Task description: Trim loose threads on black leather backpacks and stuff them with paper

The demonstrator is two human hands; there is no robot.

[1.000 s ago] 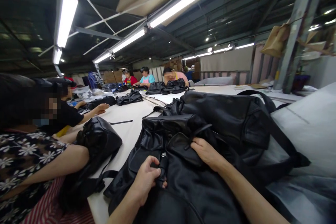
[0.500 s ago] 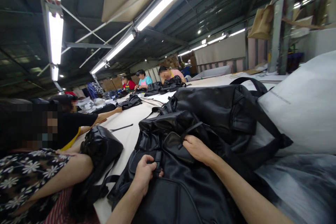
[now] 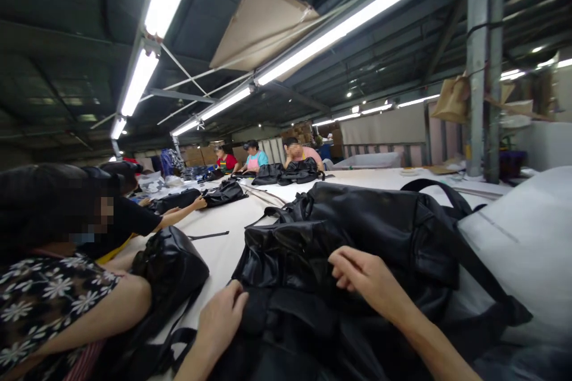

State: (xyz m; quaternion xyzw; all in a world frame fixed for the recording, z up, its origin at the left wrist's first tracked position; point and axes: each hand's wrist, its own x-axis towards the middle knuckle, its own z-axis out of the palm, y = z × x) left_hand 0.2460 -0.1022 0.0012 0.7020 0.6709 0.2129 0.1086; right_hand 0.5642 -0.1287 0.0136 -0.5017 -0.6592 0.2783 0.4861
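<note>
1. At the near edge of the table (image 3: 223, 214), here's my black backpack (image 3: 286, 268), lying right under both hands, front panel (image 3: 286, 315) spread across it.
2. Left hand (image 3: 221, 315) is at the panel's left side, thumb and forefinger close together; the fingertips are partly hidden, so I can't tell if they grip.
3. Right hand (image 3: 369, 280) is over the bag's right half, fingers curled in narrow; whether anything's pinched in there, I can't tell.
4. How far along? Body and panel look made up, and I'd call this mid-handling. Zips or buckles, fastened or loose: black on black, I can't make them out, so what's left stays unclear.
5. Crowding me on the far right, a second black bag (image 3: 361, 214) lies up against mine, its strap (image 3: 485, 268) trailing near; beyond that strap bulges a white bundle (image 3: 522, 232). Not much elbow room on that side, I reckon.
6. Over on the left, another bag (image 3: 174, 262) sits by a co-worker's arm (image 3: 102, 315), with a loose strip (image 3: 210, 234) lying just beyond.
7. Farther off, more black bags (image 3: 268, 174) in front of other workers.
</note>
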